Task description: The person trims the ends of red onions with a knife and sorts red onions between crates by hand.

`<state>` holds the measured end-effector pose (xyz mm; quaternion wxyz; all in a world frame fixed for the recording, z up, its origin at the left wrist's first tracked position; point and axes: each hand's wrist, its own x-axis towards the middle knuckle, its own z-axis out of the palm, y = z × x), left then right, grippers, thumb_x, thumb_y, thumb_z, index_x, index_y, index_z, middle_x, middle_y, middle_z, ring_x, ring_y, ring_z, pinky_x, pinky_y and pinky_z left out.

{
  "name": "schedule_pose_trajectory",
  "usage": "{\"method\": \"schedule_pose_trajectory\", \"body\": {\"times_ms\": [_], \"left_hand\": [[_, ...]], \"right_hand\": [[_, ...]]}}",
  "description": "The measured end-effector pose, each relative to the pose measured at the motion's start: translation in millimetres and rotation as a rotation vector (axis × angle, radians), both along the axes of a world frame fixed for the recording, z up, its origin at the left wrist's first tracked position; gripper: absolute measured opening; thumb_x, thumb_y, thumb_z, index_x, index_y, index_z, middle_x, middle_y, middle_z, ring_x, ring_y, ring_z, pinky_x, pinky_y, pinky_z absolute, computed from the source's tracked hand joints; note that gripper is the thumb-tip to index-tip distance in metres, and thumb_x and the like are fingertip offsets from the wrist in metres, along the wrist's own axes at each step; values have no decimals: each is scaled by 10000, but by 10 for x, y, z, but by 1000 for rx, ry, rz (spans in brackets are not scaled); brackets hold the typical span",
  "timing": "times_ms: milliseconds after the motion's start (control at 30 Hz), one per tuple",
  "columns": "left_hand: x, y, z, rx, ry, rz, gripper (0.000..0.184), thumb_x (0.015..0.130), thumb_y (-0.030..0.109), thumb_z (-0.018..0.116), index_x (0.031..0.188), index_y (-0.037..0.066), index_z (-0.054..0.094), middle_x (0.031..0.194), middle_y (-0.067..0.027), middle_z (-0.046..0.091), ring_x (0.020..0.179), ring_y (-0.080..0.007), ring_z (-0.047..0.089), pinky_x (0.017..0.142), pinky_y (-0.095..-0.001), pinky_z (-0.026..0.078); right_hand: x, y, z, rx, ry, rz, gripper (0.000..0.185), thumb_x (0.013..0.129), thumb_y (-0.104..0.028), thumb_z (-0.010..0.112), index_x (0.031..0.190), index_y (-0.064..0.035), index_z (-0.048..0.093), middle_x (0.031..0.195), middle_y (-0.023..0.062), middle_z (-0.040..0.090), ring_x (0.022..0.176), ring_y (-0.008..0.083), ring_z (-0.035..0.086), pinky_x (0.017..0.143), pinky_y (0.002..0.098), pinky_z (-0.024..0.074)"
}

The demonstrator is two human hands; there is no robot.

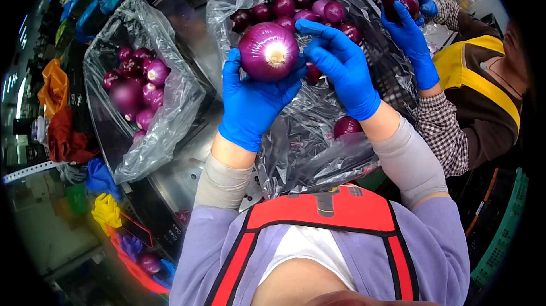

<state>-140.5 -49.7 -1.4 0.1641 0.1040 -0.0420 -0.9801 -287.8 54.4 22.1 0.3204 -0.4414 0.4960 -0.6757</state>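
A large peeled red onion (268, 51) rests in my left hand (253, 98), whose blue-gloved fingers cup it from below and the side. Its pale end faces up toward me. Close to the onion's right side is my right hand (340, 67), also gloved in blue, with fingers partly bent and apart and nothing seen in them. Behind both hands, several smaller red onions (283, 5) lie in a crate lined with clear plastic (224, 7). One more onion (347, 127) sits nearer to me on the plastic, below my right hand.
At the left, another plastic-lined crate (187, 98) holds several onions (126, 95). A co-worker's blue-gloved hands (412, 38) hold a dark onion (400, 2) at the upper right. Yellow gloves (106, 210) hang at the lower left. A green crate (500, 229) stands at the right.
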Motion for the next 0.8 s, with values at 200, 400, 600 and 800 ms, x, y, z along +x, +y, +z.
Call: {"method": "schedule_pose_trajectory", "body": {"times_ms": [200, 400, 600, 800], "left_hand": [[-35, 92, -47, -66, -8, -83, 838, 783, 611, 555, 1405, 103, 315, 1399, -175, 384, 1262, -366, 414, 966, -540, 413], [-25, 92, -91, -29, 15, -156, 776, 820, 664, 460, 1357, 107, 390, 1290, -170, 509, 1122, -337, 555, 896, -466, 489], [-43, 88, -75, -112, -77, -187, 797, 803, 669, 465, 1376, 124, 366, 1331, -161, 472, 1122, -365, 535, 903, -496, 457], [-50, 119, -55, -241, -107, -277, 772, 813, 663, 482, 1350, 116, 394, 1274, -158, 530, 1056, -346, 601, 858, -445, 516]], "right_hand": [[19, -17, 43, -177, 742, -183, 565, 712, -175, 763, 1232, -62, 574, 1189, 107, 554, 1116, 235, 513, 935, 330, 434], [5, -66, -16, -180, 634, -88, 546, 725, -167, 738, 1232, -56, 568, 1272, 123, 512, 1186, 261, 475, 1005, 362, 387], [-25, -42, 36, -123, 515, -48, 486, 743, -76, 655, 1218, -32, 563, 1240, 107, 558, 1192, 237, 478, 1041, 373, 349], [-12, -54, -57, -58, 151, -117, 188, 888, -95, 578, 1064, -33, 603, 1061, 66, 621, 972, 130, 569, 908, 279, 439]]}}
